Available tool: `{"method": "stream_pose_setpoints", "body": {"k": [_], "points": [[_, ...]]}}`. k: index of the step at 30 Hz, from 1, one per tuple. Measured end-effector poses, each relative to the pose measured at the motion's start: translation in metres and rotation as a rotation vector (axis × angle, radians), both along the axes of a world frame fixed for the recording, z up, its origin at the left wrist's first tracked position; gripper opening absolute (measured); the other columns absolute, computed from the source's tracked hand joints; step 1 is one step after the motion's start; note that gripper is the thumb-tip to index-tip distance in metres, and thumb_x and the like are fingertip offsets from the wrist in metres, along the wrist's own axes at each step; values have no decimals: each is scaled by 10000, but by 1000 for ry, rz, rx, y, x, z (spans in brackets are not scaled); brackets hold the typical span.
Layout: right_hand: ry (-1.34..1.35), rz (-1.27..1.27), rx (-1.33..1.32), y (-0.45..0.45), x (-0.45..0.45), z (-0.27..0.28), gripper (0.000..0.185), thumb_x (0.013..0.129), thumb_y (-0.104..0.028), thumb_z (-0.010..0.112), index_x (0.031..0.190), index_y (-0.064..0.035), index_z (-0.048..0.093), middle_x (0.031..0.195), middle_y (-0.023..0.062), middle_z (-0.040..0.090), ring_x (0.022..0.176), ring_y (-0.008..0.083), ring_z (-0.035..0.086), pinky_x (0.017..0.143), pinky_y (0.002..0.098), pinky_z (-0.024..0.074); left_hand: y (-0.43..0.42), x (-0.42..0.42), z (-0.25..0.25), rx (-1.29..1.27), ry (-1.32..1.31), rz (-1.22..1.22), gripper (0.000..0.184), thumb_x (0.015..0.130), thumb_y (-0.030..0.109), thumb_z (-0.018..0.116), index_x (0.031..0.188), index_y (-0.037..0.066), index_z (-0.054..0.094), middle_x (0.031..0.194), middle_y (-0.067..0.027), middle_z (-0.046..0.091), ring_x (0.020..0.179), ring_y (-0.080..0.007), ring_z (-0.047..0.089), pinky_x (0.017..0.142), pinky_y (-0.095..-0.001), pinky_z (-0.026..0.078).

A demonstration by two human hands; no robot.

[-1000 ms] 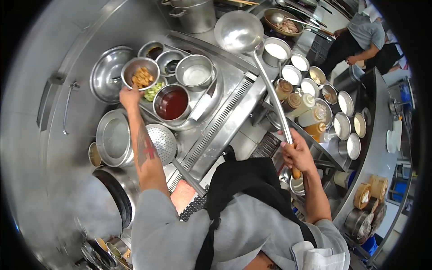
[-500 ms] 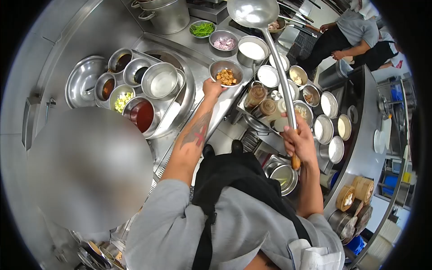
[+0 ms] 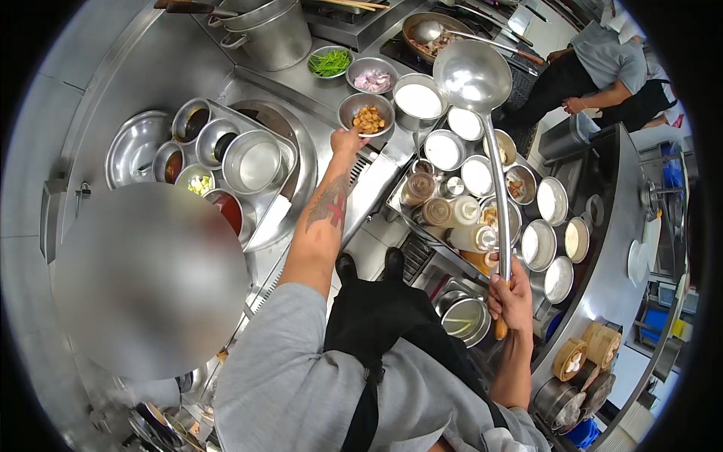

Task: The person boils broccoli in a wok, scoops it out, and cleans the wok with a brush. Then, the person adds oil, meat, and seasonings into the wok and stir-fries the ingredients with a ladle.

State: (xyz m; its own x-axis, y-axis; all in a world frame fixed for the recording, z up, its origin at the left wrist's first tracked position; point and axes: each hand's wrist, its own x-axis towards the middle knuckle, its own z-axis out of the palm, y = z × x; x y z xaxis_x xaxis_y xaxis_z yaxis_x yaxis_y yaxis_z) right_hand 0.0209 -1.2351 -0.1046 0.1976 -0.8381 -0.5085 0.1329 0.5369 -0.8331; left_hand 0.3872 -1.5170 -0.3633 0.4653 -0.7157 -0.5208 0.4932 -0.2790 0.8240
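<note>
Where visible, bowl point(image 3: 350, 111) seemingly against left hand point(image 3: 349, 142)

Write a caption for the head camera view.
Left hand grips a metal bowl of browned pieces; right hand holds a long ladle.

Ladle point(image 3: 473, 74) crosses above condiment pots point(image 3: 477, 176); 2 bowls point(image 3: 373, 75) behind held bowl point(image 3: 348, 113); gap between it and tray point(image 3: 279, 209).

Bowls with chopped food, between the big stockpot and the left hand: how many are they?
3. The left hand grips the bowl of brown pieces; just beyond is the bowl of pinkish slices; beside the stockpot, the bowl of green pieces. None seems hidden.
</note>
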Motion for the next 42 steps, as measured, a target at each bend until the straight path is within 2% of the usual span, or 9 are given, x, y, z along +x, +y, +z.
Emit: {"method": "stream_pose_setpoints", "body": {"k": [2, 5, 8, 16, 21, 30, 34, 41, 42], "points": [[15, -3, 16, -4, 1, -1, 300, 978, -68, 533, 1267, -72, 451, 552, -34, 367, 378, 60, 335, 355, 224, 318, -3, 14, 4, 8, 86, -66, 303, 905, 100, 638, 1065, -143, 552, 1001, -253, 630, 759, -317, 681, 647, -373, 625], [32, 3, 20, -14, 0, -3, 302, 976, -63, 530, 1267, -68, 451, 553, -31, 373, 379, 63, 340, 355, 226, 321, 3, 17, 30, 383, -1060, -209, 397, 882, 319, 683, 944, -73, 654, 950, -238, 649, 967, -359, 638, 899, -426, 486], [35, 15, 28, -22, 5, -1, 302, 975, -64, 525, 1268, -62, 450, 555, -27, 386, 382, 65, 348, 355, 227, 325, -13, 23, 35, -173, -1142, -265, 354, 814, 332, 724, 936, 2, 688, 1018, -207, 661, 1034, -334, 622, 939, -411, 469], [95, -20, 20, -27, 19, 10, 309, 975, -74, 529, 1272, -53, 448, 539, -24, 381, 376, 71, 345, 354, 230, 318, -82, 2, 13, -98, -1685, -926, 259, 829, 164, 660, 1079, 107, 693, 1111, -200, 663, 985, -366, 668, 876, -421, 551], [307, 23, -30, -30, 23, 17, 333, 957, -48, 528, 1282, -48, 458, 540, -39, 402, 371, 66, 360, 353, 241, 312, -100, 18, 17, -90, -1473, -617, 68, 775, 100, 683, 780, 63, 740, 886, -192, 711, 875, -328, 703, 817, -387, 567], [497, 236, -12, -97, 80, 2, 315, 953, -112, 562, 1245, -45, 462, 590, -32, 442, 429, 67, 399, 393, 252, 345, -98, 42, 55, -7, -1308, -593, 150, 708, 144, 770, 858, 129, 777, 853, -101, 734, 822, -258, 710, 817, -351, 553], [575, 344, -72, -100, 108, -4, 358, 948, -143, 573, 1265, -17, 463, 582, -15, 458, 428, 80, 427, 374, 265, 352, -93, 66, 85, -382, -416, -401, 130, 801, 172, 726, 880, 75, 763, 791, -141, 723, 585, -183, 695, 713, -318, 578], [-35, 448, 174, -94, 173, 26, 275, 951, -99, 562, 1221, -54, 539, 634, -45, 397, 420, 36, 356, 363, 201, 313, 11, 216, 218, -188, -1080, -740, 130, 862, 67, 642, 914, 23, 753, 837, -111, 736, 673, -171, 718, 619, -280, 579], [-85, 467, 189, -92, 182, 27, 279, 950, -102, 566, 1222, -49, 538, 635, -44, 399, 414, 33, 347, 358, 200, 303, 28, 247, 229, -141, -737, -669, 155, 878, 28, 595, 960, -14, 720, 828, -119, 731, 707, -154, 714, 657, -268, 582]]}}
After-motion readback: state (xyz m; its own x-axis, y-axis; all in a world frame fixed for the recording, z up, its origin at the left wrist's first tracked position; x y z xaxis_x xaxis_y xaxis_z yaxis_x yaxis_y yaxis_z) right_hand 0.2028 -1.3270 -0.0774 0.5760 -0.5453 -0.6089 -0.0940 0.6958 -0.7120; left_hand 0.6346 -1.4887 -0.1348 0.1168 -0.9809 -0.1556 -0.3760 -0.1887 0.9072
